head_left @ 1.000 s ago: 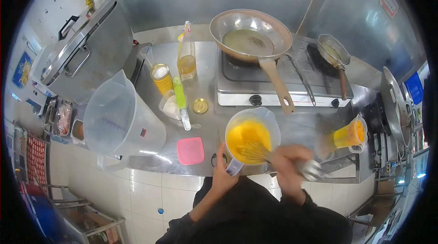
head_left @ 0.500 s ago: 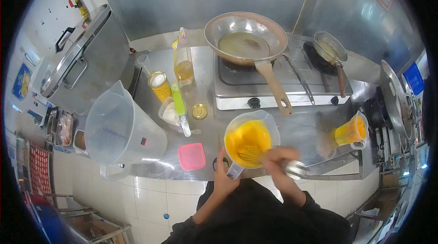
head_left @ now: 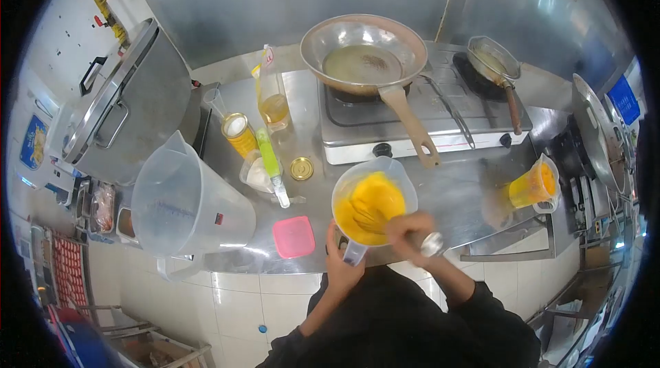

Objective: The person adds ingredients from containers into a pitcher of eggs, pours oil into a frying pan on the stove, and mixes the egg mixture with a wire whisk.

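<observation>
A clear plastic measuring jug [head_left: 405,174] sits at the counter's front edge with yellow liquid [head_left: 379,195] inside, which looks like beaten egg. My left hand [head_left: 344,270] is closed around its handle. In my right hand [head_left: 410,236] is a whisk [head_left: 432,244]; its wires dip into the yellow liquid, and its metal handle end sticks out to the right. To the left of the jug lies a pink square lid [head_left: 293,237]. A round gold lid [head_left: 301,168] rests farther back.
A frying pan [head_left: 405,45] with some liquid stands on the gas stove [head_left: 350,153]. Left are a large clear pitcher [head_left: 230,210], an open can [head_left: 240,139], a bottle [head_left: 275,110] and a big pot [head_left: 155,100]. A jug of orange-yellow contents [head_left: 529,187] stands right; a strainer [head_left: 493,58] is behind.
My right hand has shifted slightly left with the whisk, and the yellow liquid's surface has been stirred into a different shape. The whole view has shifted a little.
</observation>
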A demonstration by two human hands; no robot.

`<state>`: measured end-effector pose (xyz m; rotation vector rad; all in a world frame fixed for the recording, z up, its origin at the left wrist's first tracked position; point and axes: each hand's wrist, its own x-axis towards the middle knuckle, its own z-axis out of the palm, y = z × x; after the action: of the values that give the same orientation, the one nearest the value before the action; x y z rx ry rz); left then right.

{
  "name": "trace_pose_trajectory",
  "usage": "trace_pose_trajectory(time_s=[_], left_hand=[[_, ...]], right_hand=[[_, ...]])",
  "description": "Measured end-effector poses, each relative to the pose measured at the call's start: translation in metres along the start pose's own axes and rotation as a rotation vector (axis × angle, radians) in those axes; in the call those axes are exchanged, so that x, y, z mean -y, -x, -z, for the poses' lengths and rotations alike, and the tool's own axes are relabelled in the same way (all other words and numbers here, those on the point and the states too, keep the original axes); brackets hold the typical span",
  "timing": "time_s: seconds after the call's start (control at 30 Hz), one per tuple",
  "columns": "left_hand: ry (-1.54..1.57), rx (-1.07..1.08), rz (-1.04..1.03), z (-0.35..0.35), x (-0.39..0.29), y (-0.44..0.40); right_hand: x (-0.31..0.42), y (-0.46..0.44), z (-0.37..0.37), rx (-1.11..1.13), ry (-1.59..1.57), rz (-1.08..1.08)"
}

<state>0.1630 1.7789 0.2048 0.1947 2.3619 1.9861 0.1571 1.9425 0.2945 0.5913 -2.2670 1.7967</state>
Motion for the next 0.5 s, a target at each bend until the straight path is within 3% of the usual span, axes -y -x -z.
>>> trace_pose_trajectory(time_s=[0.03,0.07,0.13,0.17,0.2,0.27,0.3,0.33,0.4,0.43,0.47,0.5], left_hand=[[0.11,0.008,0.089,0.0,-0.005,0.002],[0.105,0.016,0.09,0.0,-0.003,0.003],[0.049,-0.002,-0.009,0.0,0.002,0.0],[0.042,0.002,-0.017,0.001,0.001,-0.003],[0.043,-0.02,-0.021,0.001,-0.002,-0.004],[0.056,-0.048,-0.014,-0.004,-0.007,-0.002],[0.043,-0.042,0.007,-0.003,-0.011,-0.001],[0.027,-0.036,0.026,-0.001,-0.014,-0.001],[0.075,-0.027,0.066,-0.002,-0.008,0.0],[0.124,-0.01,0.102,0.0,-0.005,0.0],[0.123,-0.017,0.103,0.001,-0.005,0.0],[0.092,-0.03,0.058,0.0,-0.005,-0.002]], right_hand=[[0.026,-0.007,-0.004,-0.298,-0.021,-0.002],[0.033,-0.009,-0.016,-0.307,-0.022,-0.005],[0.039,-0.007,-0.037,-0.845,-0.599,0.31],[0.012,-0.002,-0.029,-0.598,0.014,0.319],[-0.007,0.009,-0.026,-0.603,0.013,0.319],[0.004,-0.009,-0.009,-0.144,0.034,-0.041],[0.019,-0.01,-0.009,-0.292,-0.037,-0.029],[0.025,-0.009,-0.017,-0.288,-0.041,-0.033],[0.033,-0.003,-0.037,-0.741,-0.447,0.14],[0.011,0.002,-0.031,-0.586,0.043,0.227],[0.009,0.001,-0.025,-0.581,0.039,0.228],[0.007,-0.004,-0.016,-0.375,0.037,0.089]])
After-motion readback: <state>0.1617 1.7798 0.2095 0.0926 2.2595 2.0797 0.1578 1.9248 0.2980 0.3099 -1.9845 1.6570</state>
